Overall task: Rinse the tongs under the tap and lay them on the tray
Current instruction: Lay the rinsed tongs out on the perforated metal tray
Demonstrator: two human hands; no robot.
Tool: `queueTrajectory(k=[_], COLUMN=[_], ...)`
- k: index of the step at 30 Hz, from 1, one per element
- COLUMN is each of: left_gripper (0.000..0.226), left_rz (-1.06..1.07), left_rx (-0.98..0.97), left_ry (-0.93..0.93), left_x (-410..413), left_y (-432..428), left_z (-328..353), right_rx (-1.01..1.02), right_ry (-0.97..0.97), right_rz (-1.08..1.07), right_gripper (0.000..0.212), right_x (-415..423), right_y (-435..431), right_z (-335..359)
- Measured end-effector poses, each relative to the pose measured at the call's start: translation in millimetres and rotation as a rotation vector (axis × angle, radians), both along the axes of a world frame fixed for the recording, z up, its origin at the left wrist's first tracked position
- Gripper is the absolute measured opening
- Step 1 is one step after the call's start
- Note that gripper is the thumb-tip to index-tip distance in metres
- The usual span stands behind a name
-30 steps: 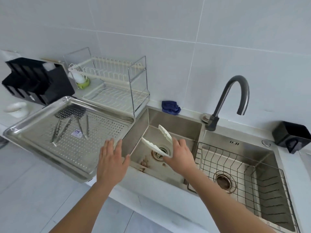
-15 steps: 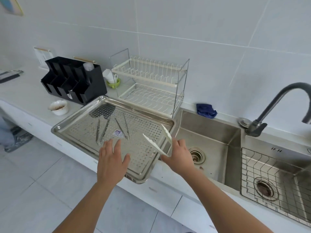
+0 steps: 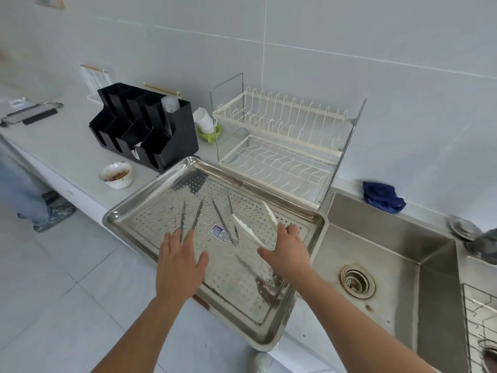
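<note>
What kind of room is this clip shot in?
Likely a kitchen wash-up counter: a stainless steel sink, a white two-tier wire dish rack and a perforated steel tray.

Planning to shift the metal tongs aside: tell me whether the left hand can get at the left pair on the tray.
Probably yes. The left hand is open over the tray, right at the near ends of the left metal tongs, with nothing lying between them.
</note>
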State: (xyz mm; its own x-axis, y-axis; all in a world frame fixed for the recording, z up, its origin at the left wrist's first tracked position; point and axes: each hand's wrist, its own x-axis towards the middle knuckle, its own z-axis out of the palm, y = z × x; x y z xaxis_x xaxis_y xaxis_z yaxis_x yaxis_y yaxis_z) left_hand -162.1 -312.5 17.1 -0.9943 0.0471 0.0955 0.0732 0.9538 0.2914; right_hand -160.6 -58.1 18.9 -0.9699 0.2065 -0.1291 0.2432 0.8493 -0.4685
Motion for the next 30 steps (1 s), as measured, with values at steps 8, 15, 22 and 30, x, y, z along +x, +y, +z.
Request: queueTrajectory(k=[8,15,22,30], left_gripper=[0.066,0.069,0.072,0.085], left_rz=[0.009,-0.016,-0.091,-0.098], left_rx=[-0.027,-0.102,0.002,0.082], left_ry=[-0.125,-0.199,-0.284,-0.358], left_x=[-65.3,-91.6,-98.2,-113.2], left_y=[-17.1,-43.2,-49.0,-58.6], left_z=[-33.2,-56.6,-61.2,-55.3], right_rx=[0.065,0.121,0.169,0.168], right_ry=[-0.098,-0.088,-0.124,-0.092], right_rz=[-0.102,-0.206,-0.369,-0.502], right_gripper=[0.071,0.080,0.096,0.089], right_x=[-54.3,-58.2,-59.1,-46.9], right_y=[0.3,-15.2,-51.3,-67.8], right_z=[-39.9,-59.9,-65.2,-50.2])
